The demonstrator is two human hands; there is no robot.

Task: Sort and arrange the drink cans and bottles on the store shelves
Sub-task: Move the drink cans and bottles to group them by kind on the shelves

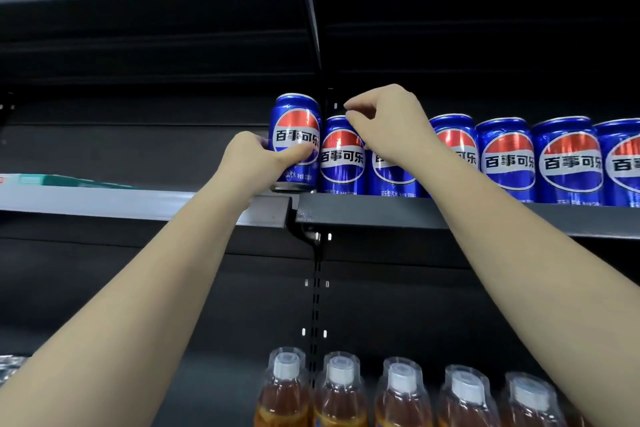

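Observation:
A row of blue cola cans with red-white-blue logos stands along the front of the dark upper shelf. My left hand grips the leftmost can, which is raised slightly above the others at the seam between two shelf boards. My right hand reaches over the second can, its curled fingertips at that can's top rim; whether they hold it is unclear. My right wrist hides part of the third can.
Several clear bottles of amber drink with white caps line the lower shelf. The grey shelf board to the left carries a flat green-white box. A slotted upright runs down the middle. A dark shelf hangs overhead.

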